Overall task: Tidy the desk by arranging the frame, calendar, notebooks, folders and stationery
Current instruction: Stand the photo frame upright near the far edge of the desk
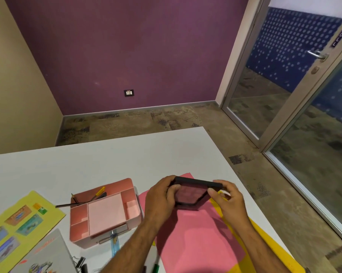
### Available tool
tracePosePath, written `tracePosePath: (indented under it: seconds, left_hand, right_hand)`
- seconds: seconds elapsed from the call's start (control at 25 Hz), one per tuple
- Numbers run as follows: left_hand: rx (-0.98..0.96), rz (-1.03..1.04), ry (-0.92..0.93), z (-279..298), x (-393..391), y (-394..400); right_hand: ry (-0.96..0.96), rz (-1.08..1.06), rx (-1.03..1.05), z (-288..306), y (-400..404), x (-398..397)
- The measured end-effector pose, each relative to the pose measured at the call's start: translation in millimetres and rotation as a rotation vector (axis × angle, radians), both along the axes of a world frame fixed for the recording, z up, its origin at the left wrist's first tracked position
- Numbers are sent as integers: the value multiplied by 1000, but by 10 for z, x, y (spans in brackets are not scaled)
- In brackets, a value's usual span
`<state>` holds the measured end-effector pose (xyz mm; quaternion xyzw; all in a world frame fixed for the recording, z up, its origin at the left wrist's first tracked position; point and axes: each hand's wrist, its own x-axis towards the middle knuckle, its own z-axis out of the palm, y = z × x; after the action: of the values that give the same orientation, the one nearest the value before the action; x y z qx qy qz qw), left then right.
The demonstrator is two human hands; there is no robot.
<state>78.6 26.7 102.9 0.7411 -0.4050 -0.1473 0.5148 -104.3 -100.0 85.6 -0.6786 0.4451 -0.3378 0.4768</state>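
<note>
Frame step in hand. Left hand (162, 196) and right hand (226, 196) each grip one end of the dark frame (191, 195), lifted clear above the pink folder (197, 233), at about 5 o'clock on the desk (127, 154). Next move, I'd judge: stand it upright on bare desk toward 12 o'clock. From the left: yellow notebook (22, 219) at 8 o'clock, pink organiser (105, 209) at 6 with pencils (68, 204) poking out, loose pens (155, 267) near the edge. Yellow folder (264, 237) under the pink one. Far half looks free; organiser crowds the left.
</note>
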Motion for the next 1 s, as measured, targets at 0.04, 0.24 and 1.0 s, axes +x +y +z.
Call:
tracePosePath:
  seconds: [0.04,0.24,1.0]
  left_hand:
    - [-4,1,68,34,8,42]
    - [-48,0,401,116,27,240]
    - [-38,43,458,42,6,172]
  right_hand:
    - [-25,46,103,-18,46,14]
    - [-69,299,469,57,429,75]
    - [-334,113,570,-48,366,65]
